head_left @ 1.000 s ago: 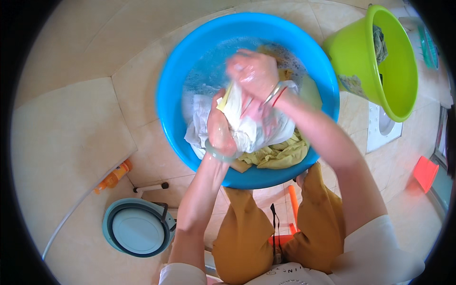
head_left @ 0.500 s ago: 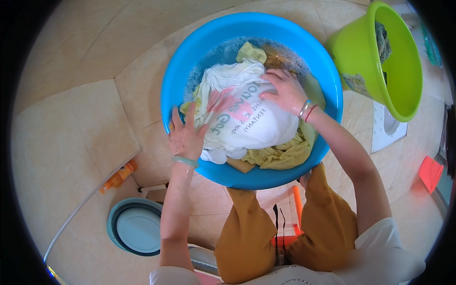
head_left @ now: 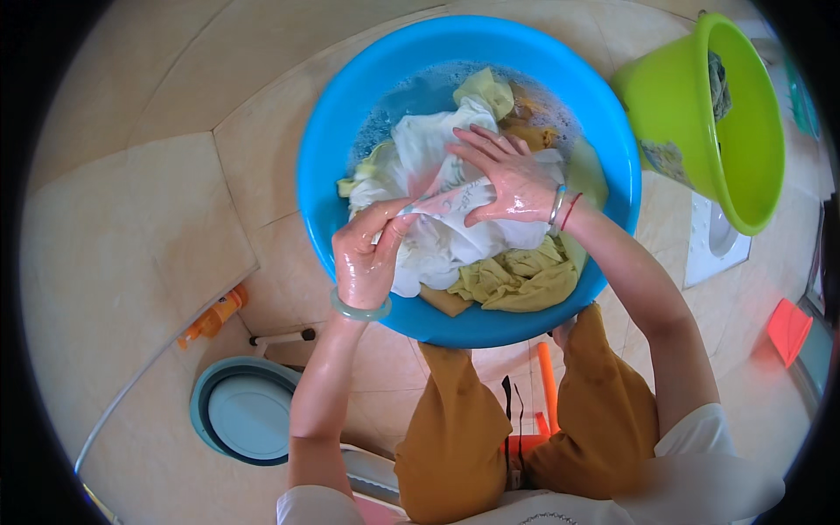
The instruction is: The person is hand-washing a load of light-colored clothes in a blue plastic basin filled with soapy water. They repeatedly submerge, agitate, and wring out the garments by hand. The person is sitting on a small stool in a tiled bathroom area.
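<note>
A wet white shirt with a pink print and lettering lies bunched in a large blue basin of sudsy water. My left hand pinches a raised fold of the shirt between thumb and fingers. My right hand rests on the shirt, its fingers spread and wet. Below the shirt sits a crumpled yellow-green garment, and a pale yellow bit of cloth pokes up at the far side. Brown cloth shows in the water beside it.
A tilted lime-green bucket with dark cloth inside stands at the far right, by a white floor fixture. A grey-blue folding basin, an orange bottle and a thin hose lie at left. A red dustpan-like piece is at right.
My left hand has moved right from the basin's rim and taken hold of the shirt, lifting a fold. The shirt's smooth bulge has collapsed into folds. My right hand stays spread on it.
</note>
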`<state>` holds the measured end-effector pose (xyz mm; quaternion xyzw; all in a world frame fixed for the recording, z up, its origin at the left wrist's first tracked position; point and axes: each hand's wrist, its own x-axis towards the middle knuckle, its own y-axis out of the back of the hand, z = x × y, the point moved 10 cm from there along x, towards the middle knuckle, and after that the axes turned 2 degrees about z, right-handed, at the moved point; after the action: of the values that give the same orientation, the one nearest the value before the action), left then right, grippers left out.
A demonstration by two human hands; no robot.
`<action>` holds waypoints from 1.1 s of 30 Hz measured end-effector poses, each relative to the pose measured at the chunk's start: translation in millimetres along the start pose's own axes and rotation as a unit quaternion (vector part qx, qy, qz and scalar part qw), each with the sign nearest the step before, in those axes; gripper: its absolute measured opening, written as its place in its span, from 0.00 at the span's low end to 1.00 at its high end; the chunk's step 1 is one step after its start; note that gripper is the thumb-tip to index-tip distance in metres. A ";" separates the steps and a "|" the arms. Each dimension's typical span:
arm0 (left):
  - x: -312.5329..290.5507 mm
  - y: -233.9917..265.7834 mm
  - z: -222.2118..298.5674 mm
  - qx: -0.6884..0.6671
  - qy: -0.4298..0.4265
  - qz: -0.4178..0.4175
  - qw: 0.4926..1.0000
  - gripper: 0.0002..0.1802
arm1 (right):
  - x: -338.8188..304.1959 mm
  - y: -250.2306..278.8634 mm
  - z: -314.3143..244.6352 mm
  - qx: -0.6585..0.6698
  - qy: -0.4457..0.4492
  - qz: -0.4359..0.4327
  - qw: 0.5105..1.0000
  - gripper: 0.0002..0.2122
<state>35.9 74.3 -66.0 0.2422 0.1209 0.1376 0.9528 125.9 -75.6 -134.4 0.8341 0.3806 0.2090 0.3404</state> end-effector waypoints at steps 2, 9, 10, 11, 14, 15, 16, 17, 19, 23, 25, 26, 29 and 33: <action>2.0 1.1 -11.4 -0.097 0.110 -0.018 0.989 0.11 | 1.0 -4.6 6.7 0.041 0.000 0.006 0.999 0.20; 50.5 -9.7 -75.6 0.017 0.097 -0.101 0.990 0.22 | 3.4 21.7 59.5 0.385 -0.211 0.167 0.883 0.16; 53.7 -18.0 -85.1 -0.279 0.165 -0.084 0.942 0.22 | 8.9 24.3 55.9 0.379 -0.188 0.186 0.887 0.18; 58.8 -27.5 -83.6 -0.409 0.162 -0.087 0.894 0.23 | 13.9 26.2 50.8 0.372 -0.165 0.206 0.890 0.20; 64.2 -66.2 -73.1 -0.671 0.199 -0.040 0.713 0.32 | 33.1 24.5 -33.9 0.330 -0.084 0.113 0.933 0.24; 58.6 -96.7 -57.8 -0.649 0.251 -0.046 0.717 0.34 | 23.7 21.3 -54.0 0.196 0.008 0.093 0.976 0.22; 55.5 -108.8 -68.8 -0.643 0.286 -0.045 0.709 0.34 | 20.3 6.9 -83.1 0.113 0.047 0.004 0.993 0.16; 54.4 -119.0 -85.3 -0.636 0.321 -0.044 0.700 0.34 | 19.1 3.4 -99.5 0.091 0.062 0.016 0.994 0.14; 73.7 -120.1 -48.8 -0.743 0.129 -0.218 0.620 0.24 | 18.7 -0.7 -124.7 0.046 0.089 0.040 0.994 0.08; 47.8 -122.4 -69.6 -0.681 0.249 0.047 0.687 0.17 | 36.1 11.2 -75.0 0.024 0.074 0.164 0.983 0.07; 34.9 -116.6 -67.9 -0.631 0.297 0.140 0.703 0.14 | 55.3 10.3 -34.8 0.041 -0.002 0.159 0.986 0.07; 35.9 -120.1 -70.1 -0.616 0.296 0.140 0.716 0.14 | 59.2 5.4 -10.9 0.040 -0.063 0.132 0.988 0.07; 31.8 -123.3 -74.1 -0.580 0.335 0.131 0.731 0.16 | 50.2 2.8 -9.7 0.020 -0.063 0.151 0.986 0.07; 34.3 -103.7 -82.1 -0.607 0.217 0.071 0.761 0.17 | 27.6 -8.3 -83.7 0.035 -0.017 0.106 0.994 0.05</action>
<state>64.6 32.8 -193.0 -0.4149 0.1983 0.2982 0.8364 88.2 -15.9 -80.9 0.8845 0.2911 0.2164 0.2935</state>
